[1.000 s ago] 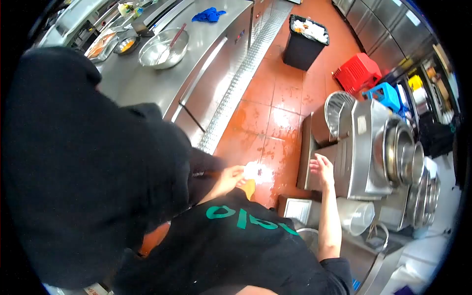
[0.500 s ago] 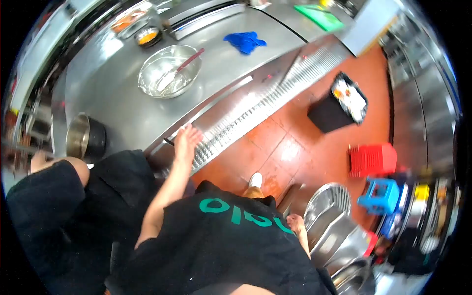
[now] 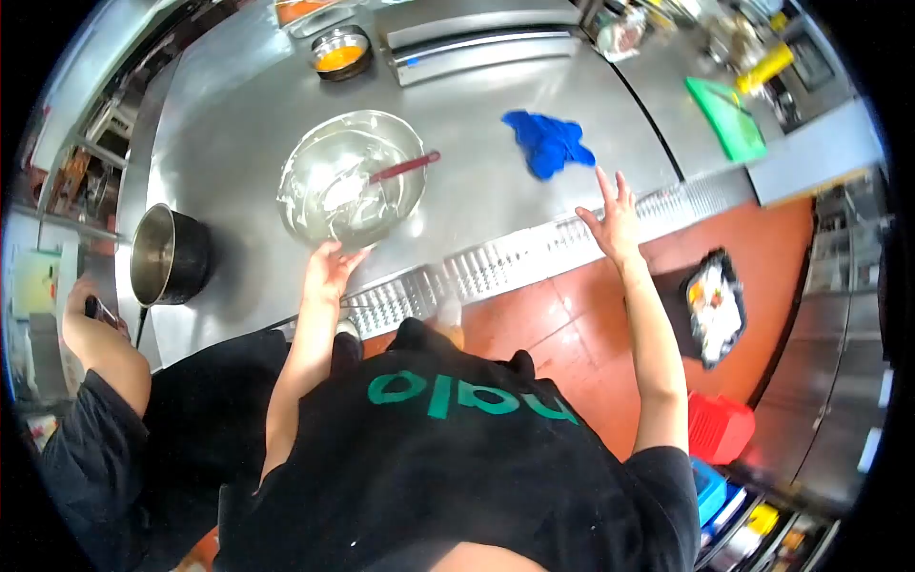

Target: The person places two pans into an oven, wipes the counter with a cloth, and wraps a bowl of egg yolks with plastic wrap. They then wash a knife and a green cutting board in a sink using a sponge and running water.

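My left hand (image 3: 329, 274) is at the near rim of a large metal mixing bowl (image 3: 303, 172), its fingers apart and the fingertips right by the rim. White cream smears the bowl's inside, and a spatula with a dark red handle (image 3: 405, 168) leans in it toward the right. Over the counter's front edge, my right hand (image 3: 615, 217) reaches out with spread fingers and nothing in it. Just beyond those fingertips, a crumpled blue cloth (image 3: 548, 143) lies on the steel counter (image 3: 467, 205).
A deep pot (image 3: 172, 255) stands at left, near a co-worker's arm (image 3: 110, 353). Behind the mixing bowl sits a small bowl of orange-yellow contents (image 3: 340, 55). A green board (image 3: 729, 119) lies far right. On the floor are a lined bin (image 3: 710, 310) and red stools (image 3: 720, 426).
My view has turned toward the counter. The left hand has come up to the mixing bowl's rim; the right has risen from beside the metal containers and stretched toward the blue cloth.
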{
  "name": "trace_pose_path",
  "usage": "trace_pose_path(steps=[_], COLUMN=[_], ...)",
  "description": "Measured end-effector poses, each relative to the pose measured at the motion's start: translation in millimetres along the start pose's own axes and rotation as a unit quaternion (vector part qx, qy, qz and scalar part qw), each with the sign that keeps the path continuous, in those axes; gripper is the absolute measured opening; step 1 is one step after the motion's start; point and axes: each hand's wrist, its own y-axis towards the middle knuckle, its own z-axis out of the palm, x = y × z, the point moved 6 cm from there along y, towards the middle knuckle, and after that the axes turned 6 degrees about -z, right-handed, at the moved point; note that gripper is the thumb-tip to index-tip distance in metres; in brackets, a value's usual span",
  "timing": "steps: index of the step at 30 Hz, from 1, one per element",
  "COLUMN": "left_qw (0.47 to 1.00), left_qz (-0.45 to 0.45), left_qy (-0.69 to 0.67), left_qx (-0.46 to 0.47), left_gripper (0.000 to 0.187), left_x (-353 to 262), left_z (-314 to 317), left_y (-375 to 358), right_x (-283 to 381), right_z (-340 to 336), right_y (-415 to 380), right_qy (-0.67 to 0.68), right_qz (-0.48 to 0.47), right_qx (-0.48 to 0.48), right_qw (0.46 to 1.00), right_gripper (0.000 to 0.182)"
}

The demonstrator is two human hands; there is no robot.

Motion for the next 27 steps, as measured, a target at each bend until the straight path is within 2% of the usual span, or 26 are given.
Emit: trace_pose_path(steps=[1, 4, 5, 7, 9, 10, 11, 14, 16, 17, 19, 21, 22, 23, 25, 27], left_qw=[1.000, 0.993, 0.997, 0.995, 0.981, 0.981, 0.974, 0.949, 0.942, 0.917, 0.915, 0.905, 0.913, 0.899, 0.896, 0.890], left_qz=[0.013, 0.018, 0.029, 0.004, 0.051, 0.068, 0.092, 0.144, 0.165, 0.152, 0.152, 0.111, 0.158, 0.183, 0.147, 0.156], left_qy=[-0.015, 0.025, 0.013, -0.027, -0.012, -0.013, -0.003, -0.041, -0.056, -0.066, -0.087, -0.170, -0.174, -0.148, -0.189, -0.186], left_qx=[-0.004, -0.114, -0.071, -0.098, -0.186, -0.183, -0.208, -0.278, -0.288, -0.362, -0.363, -0.374, -0.333, -0.370, -0.374, -0.387], left_gripper=[0.044, 0.041, 0.040, 0.042, 0.047, 0.051, 0.053, 0.058, 0.060, 0.060, 0.058, 0.057, 0.058, 0.059, 0.060, 0.060], left_x=[1.8, 10.4, 13.9, 20.9, 17.5, 18.5, 25.2, 33.6, 29.5, 35.6, 53.4, 73.8, 74.3, 79.1, 82.2, 97.2], left_z=[-1.2, -32.5, -33.8, -21.7, 13.9, 25.2, 10.0, 55.3, 59.2, 55.4, 56.5, 70.5, 81.5, 73.4, 94.8, 83.5], left_y=[0.2, -3.5, -13.7, -37.7, -75.8, -86.1, -97.6, -122.2, -141.7, -152.0, -149.3, -142.2, -132.1, -144.5, -146.7, -155.4], right_x=[-0.8, -19.0, -30.4, -51.7, -58.7, -42.0, -22.3, 63.2, 127.1, 151.6, 191.1, 225.2, 238.0, 260.3, 286.5, 301.9], right_z=[6.6, 43.3, 61.9, 101.9, 155.7, 160.1, 155.3, 156.0, 175.6, 189.9, 206.9, 230.6, 235.9, 236.6, 244.8, 251.3], right_y=[29.4, 108.4, 128.3, 156.6, 168.7, 175.7, 182.2, 202.6, 217.3, 228.4, 257.4, 284.8, 298.6, 304.9, 331.8, 342.1], right_qy=[-0.048, -0.116, -0.129, -0.125, -0.026, 0.013, 0.048, 0.096, 0.079, 0.087, 0.096, 0.087, 0.088, 0.086, 0.088, 0.066], right_qz=[0.000, -0.141, -0.176, -0.207, -0.162, -0.138, -0.112, -0.182, -0.158, -0.146, -0.116, -0.091, -0.068, -0.051, -0.026, -0.003], right_qx=[0.048, 0.025, 0.017, 0.025, 0.076, 0.054, 0.036, -0.006, 0.008, 0.011, 0.067, 0.101, 0.102, 0.103, 0.096, 0.108], right_qw=[0.998, 0.983, 0.976, 0.970, 0.983, 0.989, 0.992, 0.979, 0.984, 0.985, 0.986, 0.987, 0.989, 0.990, 0.991, 0.992], right_gripper=[0.076, 0.080, 0.080, 0.080, 0.074, 0.072, 0.070, 0.060, 0.056, 0.058, 0.064, 0.071, 0.074, 0.077, 0.080, 0.082])
